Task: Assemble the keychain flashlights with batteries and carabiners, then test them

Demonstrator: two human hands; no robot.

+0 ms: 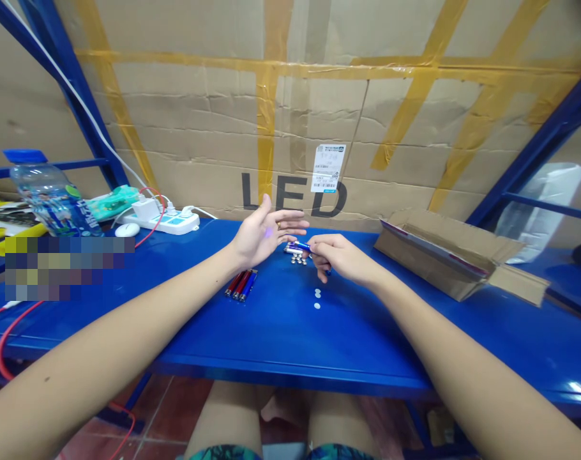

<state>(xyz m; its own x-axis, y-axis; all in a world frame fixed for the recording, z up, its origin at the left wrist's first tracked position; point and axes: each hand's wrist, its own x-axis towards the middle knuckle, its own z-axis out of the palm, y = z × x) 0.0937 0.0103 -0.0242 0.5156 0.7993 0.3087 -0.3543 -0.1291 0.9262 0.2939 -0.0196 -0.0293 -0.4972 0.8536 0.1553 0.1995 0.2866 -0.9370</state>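
My left hand (266, 235) is held above the table, palm turned to the right, fingers stretched out and holding nothing. A small purple-blue spot of light shows on its palm. In my right hand (339, 257) is a slim blue penlight (299, 245), gripped between thumb and fingers, with its tip pointing at the left palm. Several red and blue penlights (241, 285) lie side by side below my left wrist. Beneath the held penlight sits a cluster of small silver button cells (298, 259). Three small pale discs (317, 305) lie nearer to me.
An open cardboard box (429, 255) stands on the right of the blue table (271, 338). At the left are a water bottle (55, 198), a white power strip (170, 222) and red cables. A large taped carton (199, 128) rises behind the table.
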